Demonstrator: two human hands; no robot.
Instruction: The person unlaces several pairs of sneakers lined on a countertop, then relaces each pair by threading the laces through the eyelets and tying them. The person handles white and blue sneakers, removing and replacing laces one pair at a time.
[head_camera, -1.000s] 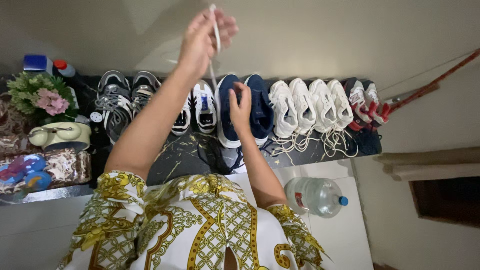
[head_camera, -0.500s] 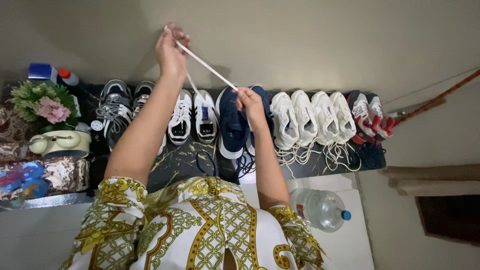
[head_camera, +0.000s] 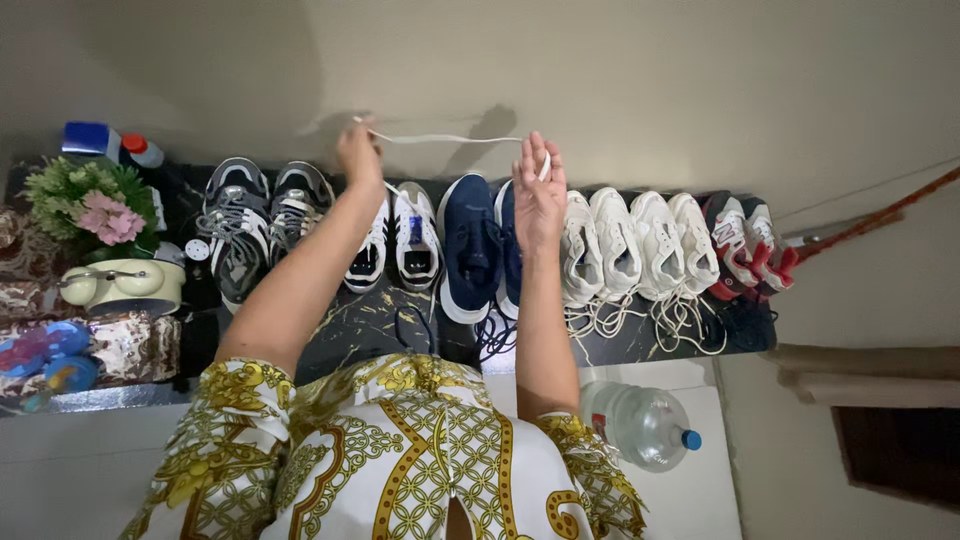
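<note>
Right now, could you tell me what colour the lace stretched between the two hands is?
White; the lace shows best in the head view.

This looks like a home, likely an entry or hallway corner. A dark marbled shelf (head_camera: 380, 320) runs along a plain cream wall (head_camera: 620, 80), carrying a row of household sneakers (head_camera: 640, 245). At the left stand artificial flowers (head_camera: 85, 200), a cream vintage telephone (head_camera: 125, 285) and cleaning bottles (head_camera: 105, 143). A large water jug (head_camera: 640, 425) lies on the white surface near right.
</note>
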